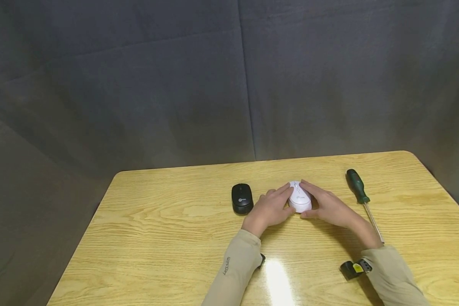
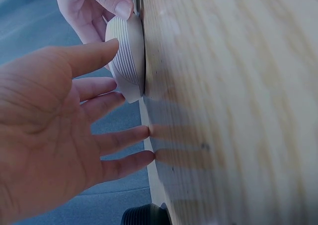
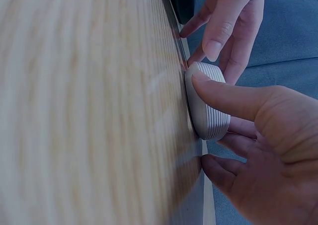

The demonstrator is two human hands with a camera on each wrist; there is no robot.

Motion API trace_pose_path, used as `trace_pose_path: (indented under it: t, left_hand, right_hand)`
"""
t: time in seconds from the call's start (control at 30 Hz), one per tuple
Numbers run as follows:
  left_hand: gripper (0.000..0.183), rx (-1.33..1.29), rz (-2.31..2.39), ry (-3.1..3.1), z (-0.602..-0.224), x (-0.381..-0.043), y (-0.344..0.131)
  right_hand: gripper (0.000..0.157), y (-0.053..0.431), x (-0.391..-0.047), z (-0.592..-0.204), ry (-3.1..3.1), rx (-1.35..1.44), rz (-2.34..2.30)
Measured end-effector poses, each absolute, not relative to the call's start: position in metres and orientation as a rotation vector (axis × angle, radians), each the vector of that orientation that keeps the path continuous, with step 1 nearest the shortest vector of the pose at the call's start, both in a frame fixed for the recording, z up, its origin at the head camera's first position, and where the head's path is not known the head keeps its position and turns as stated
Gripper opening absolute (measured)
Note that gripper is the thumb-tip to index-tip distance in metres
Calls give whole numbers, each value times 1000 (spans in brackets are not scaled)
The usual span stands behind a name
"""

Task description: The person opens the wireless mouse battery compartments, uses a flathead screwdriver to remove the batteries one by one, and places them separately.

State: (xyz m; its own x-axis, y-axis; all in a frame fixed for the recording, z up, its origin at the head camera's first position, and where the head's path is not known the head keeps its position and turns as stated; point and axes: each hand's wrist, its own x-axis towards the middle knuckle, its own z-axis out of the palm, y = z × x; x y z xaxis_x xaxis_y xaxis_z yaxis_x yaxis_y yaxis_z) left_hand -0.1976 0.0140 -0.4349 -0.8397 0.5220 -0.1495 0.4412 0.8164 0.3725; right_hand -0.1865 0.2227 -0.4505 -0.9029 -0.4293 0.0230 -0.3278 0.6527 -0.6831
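A white computer mouse (image 1: 300, 200) with a ridged rear end sits on the wooden table between both hands. My right hand (image 1: 330, 207) holds it from the right, thumb on its ridged end and fingers along its far side, as the right wrist view shows. From the left, my left hand (image 1: 271, 208) reaches to the mouse with fingers spread and nearly straight. In the left wrist view the left thumb (image 2: 94, 56) overlaps the ridges, and the first fingertips are right at the mouse's side. The lower fingertips touch the tabletop. A black mouse (image 1: 242, 199) lies just left of my left hand.
On the right of the table (image 1: 149, 229) lies a screwdriver (image 1: 357, 187) with a green and black handle, its shaft running toward my right forearm. A dark grey curtain (image 1: 183, 93) hangs behind the table's far edge.
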Motion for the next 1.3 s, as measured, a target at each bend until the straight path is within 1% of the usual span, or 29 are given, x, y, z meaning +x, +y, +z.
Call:
trace_pose_path:
  t: [0.23,0.6,1.3]
  left_hand:
    - [54,753,466,2772,-435,-198,14]
    - [52,772,421,2806,-435,-198,14]
    - [53,758,466,2785,-436,-198,14]
  right_hand:
    - [86,221,-187,-451,2734,-609,-1088]
    - [83,217,-187,-451,2772,-626,-1060]
    - [86,217,-188,-451,2766,-613,-1045]
